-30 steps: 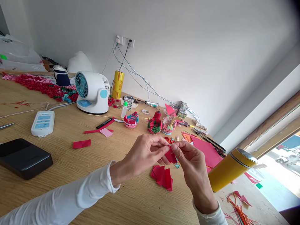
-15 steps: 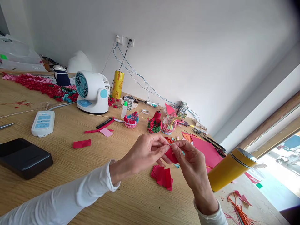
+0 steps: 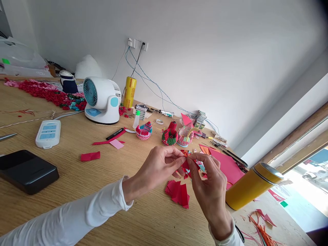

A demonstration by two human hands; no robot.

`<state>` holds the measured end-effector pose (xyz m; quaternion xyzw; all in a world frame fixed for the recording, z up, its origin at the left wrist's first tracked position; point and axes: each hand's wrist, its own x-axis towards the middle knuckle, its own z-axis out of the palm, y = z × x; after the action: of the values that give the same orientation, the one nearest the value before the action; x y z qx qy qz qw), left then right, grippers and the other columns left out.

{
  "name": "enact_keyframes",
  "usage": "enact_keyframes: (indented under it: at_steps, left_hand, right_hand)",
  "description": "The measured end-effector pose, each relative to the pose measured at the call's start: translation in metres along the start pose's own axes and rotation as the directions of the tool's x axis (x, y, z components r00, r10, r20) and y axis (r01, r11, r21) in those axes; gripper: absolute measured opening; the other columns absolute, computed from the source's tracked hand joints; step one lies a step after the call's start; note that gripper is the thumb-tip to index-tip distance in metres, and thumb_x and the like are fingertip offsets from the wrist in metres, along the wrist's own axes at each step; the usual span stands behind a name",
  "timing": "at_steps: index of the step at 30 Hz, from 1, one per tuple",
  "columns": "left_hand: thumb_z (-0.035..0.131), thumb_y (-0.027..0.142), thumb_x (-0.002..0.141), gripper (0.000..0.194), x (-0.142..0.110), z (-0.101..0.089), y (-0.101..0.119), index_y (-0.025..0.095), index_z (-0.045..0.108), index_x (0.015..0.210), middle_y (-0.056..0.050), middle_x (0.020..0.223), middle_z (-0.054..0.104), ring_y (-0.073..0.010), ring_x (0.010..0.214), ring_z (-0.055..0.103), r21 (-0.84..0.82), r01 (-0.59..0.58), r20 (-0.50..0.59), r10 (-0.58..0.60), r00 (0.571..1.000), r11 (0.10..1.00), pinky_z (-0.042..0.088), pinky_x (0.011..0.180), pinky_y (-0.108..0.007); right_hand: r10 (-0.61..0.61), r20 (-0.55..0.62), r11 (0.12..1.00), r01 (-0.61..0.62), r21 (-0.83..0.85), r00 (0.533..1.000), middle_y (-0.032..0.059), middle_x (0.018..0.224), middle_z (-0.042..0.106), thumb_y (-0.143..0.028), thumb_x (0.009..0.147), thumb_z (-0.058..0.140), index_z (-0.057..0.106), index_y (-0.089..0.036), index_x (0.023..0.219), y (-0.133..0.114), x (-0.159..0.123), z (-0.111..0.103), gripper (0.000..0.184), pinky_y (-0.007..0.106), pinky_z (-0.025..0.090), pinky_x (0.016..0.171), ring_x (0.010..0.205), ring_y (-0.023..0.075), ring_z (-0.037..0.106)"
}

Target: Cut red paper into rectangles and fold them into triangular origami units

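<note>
Between the fingertips of both hands is a small piece of red paper [image 3: 185,164], partly hidden by the fingers. My left hand [image 3: 161,167] pinches it from the left, thumb against forefinger. From the right, my right hand [image 3: 207,177] pinches it with thumb and forefinger close to the left fingertips. Just below the hands, a loose pile of red paper pieces [image 3: 178,193] lies on the wooden table [image 3: 123,222]. Behind the fingers, small folded paper bits [image 3: 201,166] in red, orange and blue show in part.
Folded-paper baskets [image 3: 169,136] stand behind the hands. A yellow flask [image 3: 252,186] and red sheets [image 3: 227,164] are at right. Leftward are a white fan [image 3: 105,102], a power strip [image 3: 48,134], a black box-shaped device [image 3: 28,171] and a red strip [image 3: 90,156].
The right hand has turned slightly and its fingers have shifted along the red paper, which is now more covered. The left hand stays nearly in place, still pinching.
</note>
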<state>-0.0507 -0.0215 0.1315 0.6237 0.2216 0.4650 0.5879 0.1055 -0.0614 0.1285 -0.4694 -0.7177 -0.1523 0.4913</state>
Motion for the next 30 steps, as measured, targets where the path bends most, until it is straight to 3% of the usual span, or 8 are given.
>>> enact_keyframes:
  at_steps: [8, 16, 19, 22, 25, 28, 30]
  left_hand:
    - [0.072, 0.032, 0.078, 0.023, 0.002, 0.001, 0.0, 0.011, 0.066, 0.083, -0.004, 0.069, 0.069, -0.0151, 0.063, 0.068, -0.115, 0.016, -0.058, -0.023, 0.998, 0.993, 0.053, 0.058, -0.023]
    - [0.065, 0.031, 0.084, 0.021, 0.003, 0.0, 0.006, 0.011, 0.069, 0.082, -0.005, 0.072, 0.071, -0.0139, 0.066, 0.067, -0.075, 0.038, -0.083, -0.044, 0.996, 0.997, 0.046, 0.055, -0.02]
    - [0.068, 0.035, 0.082, 0.025, 0.005, -0.002, 0.004, 0.01, 0.069, 0.082, -0.005, 0.07, 0.07, -0.0138, 0.064, 0.066, -0.082, 0.025, -0.06, -0.03, 0.998, 0.996, 0.046, 0.054, -0.019]
    - [0.067, 0.038, 0.083, 0.027, 0.006, -0.003, 0.001, 0.011, 0.068, 0.085, -0.006, 0.071, 0.071, -0.0145, 0.064, 0.067, -0.065, 0.015, -0.072, -0.02, 0.997, 0.998, 0.048, 0.054, -0.02]
    - [0.065, 0.039, 0.084, 0.028, 0.006, -0.003, -0.001, 0.012, 0.068, 0.087, -0.006, 0.074, 0.071, -0.0155, 0.068, 0.069, -0.038, -0.012, -0.072, 0.009, 0.997, 0.999, 0.05, 0.055, -0.02]
    - [0.062, 0.038, 0.087, 0.027, 0.004, -0.003, -0.001, 0.013, 0.068, 0.09, -0.005, 0.077, 0.071, -0.0159, 0.071, 0.069, -0.002, -0.055, -0.04, 0.055, 0.998, 0.998, 0.052, 0.058, -0.021]
    - [0.06, 0.037, 0.088, 0.026, 0.003, -0.002, -0.002, 0.013, 0.068, 0.089, -0.004, 0.077, 0.07, -0.0151, 0.071, 0.068, 0.023, -0.084, -0.022, 0.084, 0.996, 0.996, 0.053, 0.058, -0.021]
  right_hand:
    - [-0.336, 0.013, 0.917, 0.33, -0.225, 0.942, 0.0054, 0.096, 0.071, -0.008, 0.087, 0.059, 0.059, -0.026, 0.106, 0.009, -0.003, 0.002, 0.026, 0.045, 0.036, 0.092, 0.09, 0.023, 0.064]
    - [-0.388, 0.058, 0.886, 0.389, -0.253, 0.92, 0.0074, 0.102, 0.071, -0.007, 0.084, 0.061, 0.06, -0.024, 0.114, 0.012, -0.005, 0.0, 0.034, 0.048, 0.034, 0.094, 0.093, 0.0254, 0.065]
    - [-0.286, 0.007, 0.95, 0.285, -0.124, 0.958, 0.0066, 0.105, 0.068, -0.008, 0.084, 0.061, 0.063, -0.027, 0.107, 0.006, -0.003, 0.001, 0.03, 0.046, 0.038, 0.091, 0.094, 0.0249, 0.063]
    - [0.036, -0.064, 0.982, -0.023, 0.189, 0.997, 0.0082, 0.107, 0.064, -0.019, 0.089, 0.057, 0.063, -0.026, 0.103, 0.001, -0.001, 0.004, 0.017, 0.042, 0.045, 0.084, 0.097, 0.025, 0.06]
    - [0.35, 0.042, 0.8, -0.322, 0.506, 0.936, 0.0067, 0.098, 0.061, -0.032, 0.092, 0.055, 0.058, -0.024, 0.105, -0.003, 0.0, 0.008, 0.015, 0.034, 0.051, 0.072, 0.086, 0.0209, 0.06]
    - [0.441, 0.195, 0.596, -0.448, 0.667, 0.876, 0.0033, 0.094, 0.058, -0.034, 0.089, 0.061, 0.055, -0.025, 0.107, -0.005, -0.001, 0.011, 0.02, 0.027, 0.052, 0.065, 0.08, 0.0166, 0.059]
    - [0.456, 0.239, 0.523, -0.476, 0.707, 0.857, 0.0021, 0.092, 0.058, -0.033, 0.087, 0.065, 0.055, -0.026, 0.108, -0.007, -0.001, 0.012, 0.024, 0.025, 0.052, 0.064, 0.081, 0.0157, 0.059]
